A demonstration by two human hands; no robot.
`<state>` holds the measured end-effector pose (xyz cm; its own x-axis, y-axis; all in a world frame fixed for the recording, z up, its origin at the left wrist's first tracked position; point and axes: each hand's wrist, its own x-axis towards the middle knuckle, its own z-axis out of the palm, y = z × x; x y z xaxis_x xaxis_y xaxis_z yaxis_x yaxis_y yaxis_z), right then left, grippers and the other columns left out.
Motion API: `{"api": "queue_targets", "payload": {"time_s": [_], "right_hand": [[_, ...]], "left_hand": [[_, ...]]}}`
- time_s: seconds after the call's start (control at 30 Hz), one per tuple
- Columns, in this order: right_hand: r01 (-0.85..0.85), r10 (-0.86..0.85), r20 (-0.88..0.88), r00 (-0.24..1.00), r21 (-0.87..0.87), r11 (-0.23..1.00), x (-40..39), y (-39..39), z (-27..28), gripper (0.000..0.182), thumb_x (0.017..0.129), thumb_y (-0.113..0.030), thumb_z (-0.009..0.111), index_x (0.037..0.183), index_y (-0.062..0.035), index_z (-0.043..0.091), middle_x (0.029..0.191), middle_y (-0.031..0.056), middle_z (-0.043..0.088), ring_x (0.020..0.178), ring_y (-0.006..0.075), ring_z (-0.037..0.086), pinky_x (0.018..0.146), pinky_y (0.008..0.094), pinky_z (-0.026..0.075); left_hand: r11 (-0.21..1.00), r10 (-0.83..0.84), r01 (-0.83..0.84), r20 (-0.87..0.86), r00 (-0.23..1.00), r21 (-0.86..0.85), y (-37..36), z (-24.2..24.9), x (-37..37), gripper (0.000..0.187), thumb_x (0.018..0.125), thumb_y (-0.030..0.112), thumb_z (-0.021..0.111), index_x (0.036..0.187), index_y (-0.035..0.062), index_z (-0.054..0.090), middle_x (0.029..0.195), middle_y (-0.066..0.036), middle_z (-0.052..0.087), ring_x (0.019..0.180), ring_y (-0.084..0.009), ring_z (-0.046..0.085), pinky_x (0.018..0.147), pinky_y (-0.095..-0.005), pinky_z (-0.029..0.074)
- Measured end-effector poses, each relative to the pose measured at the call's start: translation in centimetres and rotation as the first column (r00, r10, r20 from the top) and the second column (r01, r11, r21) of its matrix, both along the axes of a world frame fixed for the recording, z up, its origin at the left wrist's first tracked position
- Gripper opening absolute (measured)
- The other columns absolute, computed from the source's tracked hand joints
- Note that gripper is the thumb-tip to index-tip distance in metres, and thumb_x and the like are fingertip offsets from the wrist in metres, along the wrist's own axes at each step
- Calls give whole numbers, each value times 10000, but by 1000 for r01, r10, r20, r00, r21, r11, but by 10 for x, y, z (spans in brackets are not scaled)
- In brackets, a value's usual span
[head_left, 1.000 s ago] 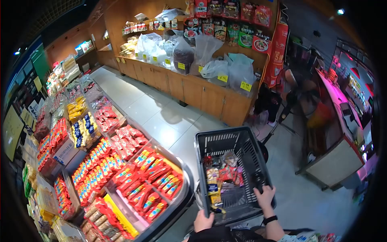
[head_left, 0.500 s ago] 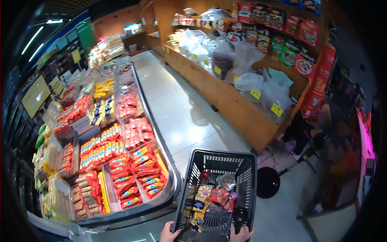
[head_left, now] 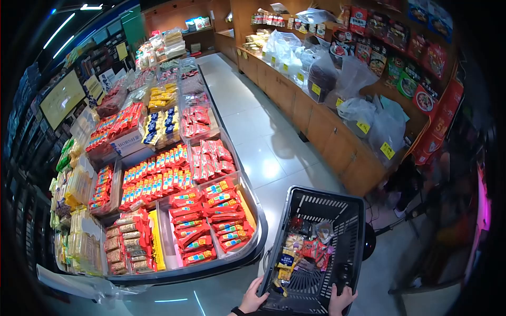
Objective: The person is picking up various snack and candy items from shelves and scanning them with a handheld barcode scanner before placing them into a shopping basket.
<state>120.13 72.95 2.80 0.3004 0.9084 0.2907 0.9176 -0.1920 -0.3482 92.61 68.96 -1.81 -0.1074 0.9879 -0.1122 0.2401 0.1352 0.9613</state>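
Two hands of mine are showing at the bottom edge of the frame, and both are gripping the near rim of one dark plastic shopping basket (head_left: 345,224) in the lower right: my left hand (head_left: 252,299) is curling its fingers over the rim's left corner, with a dark band sitting at the wrist, and my right hand (head_left: 341,301) is clasping the rim on the right side. The basket is rectangular, its walls are perforated with slots and its floor is a grid, and it is holding a loose heap of small packets (head_left: 305,247), glossy wrappers in red, yellow and blue, too jumbled for me to count. To the left of the basket, a long display island (head_left: 259,237) with a rounded grey rim is running from the lower middle up toward the upper left of the frame; clear dividers are splitting it into many bins, and red snack packs (head_left: 203,224) are filling the nearest ones in tidy rows, with yellow and blue packs (head_left: 161,124) lying farther up. Along the right of the frame, a wooden counter (head_left: 337,145) is carrying bulky translucent plastic bags (head_left: 387,129) with yellow price tags, and packaged goods (head_left: 398,63) are hanging on the wall above it. Between island and counter, a floor of large pale tiles (head_left: 258,131) is shining smoothly and reflecting the ceiling lights. Dark shelving is lining the far left edge.
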Motion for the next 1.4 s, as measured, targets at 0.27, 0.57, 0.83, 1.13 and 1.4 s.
{"api": "queue_targets", "payload": {"time_s": [0.27, 0.57, 0.83, 1.13, 1.4], "right_hand": [[-13, 14, -11, 1000, 16, 1000, -2, 31, -22, 321, 729, -280, 650, 753, 31, 576, 727, 143, 552, 812, 302, 530, 974, 477, 251], [-149, 149, -56, 987, 8, 989, 20, 152, -9, 387, 711, -296, 664, 845, 64, 616, 782, 163, 586, 872, 323, 518, 966, 440, 279], [-262, 274, -96, 957, 118, 958, 33, 279, -24, 372, 724, -325, 652, 742, 40, 584, 734, 178, 579, 854, 340, 513, 933, 454, 289], [-388, 405, -212, 889, 120, 914, 54, 302, -11, 371, 801, -373, 599, 749, -6, 605, 749, 147, 578, 794, 339, 536, 908, 498, 304], [-409, 425, -142, 894, 129, 903, 49, 317, -5, 360, 777, -335, 638, 736, 22, 605, 760, 168, 573, 881, 382, 492, 863, 476, 328]], "left_hand": [[992, 96, -93, 23, 995, -81, 19, 11, -9, 596, 704, 170, 649, 1243, 61, 420, 1238, -102, 436, 1106, -235, 469, 843, -286, 436], [968, 240, -241, -26, 970, -63, 88, -9, 36, 579, 713, 226, 646, 1194, -15, 431, 1200, -154, 468, 1103, -291, 478, 928, -339, 380], [940, 340, -335, -78, 937, 66, 187, -37, 52, 563, 707, 176, 688, 1162, -46, 442, 1160, -156, 481, 1073, -268, 499, 908, -325, 403], [873, 486, -480, 78, 870, -87, 216, 8, 79, 647, 655, 68, 708, 1235, 34, 423, 1199, -75, 410, 1097, -176, 452, 860, -306, 442], [864, 498, -481, 112, 860, -150, 218, 1, 79, 694, 654, 134, 721, 1272, 78, 412, 1263, -69, 383, 1189, -201, 380, 919, -380, 381]]}}
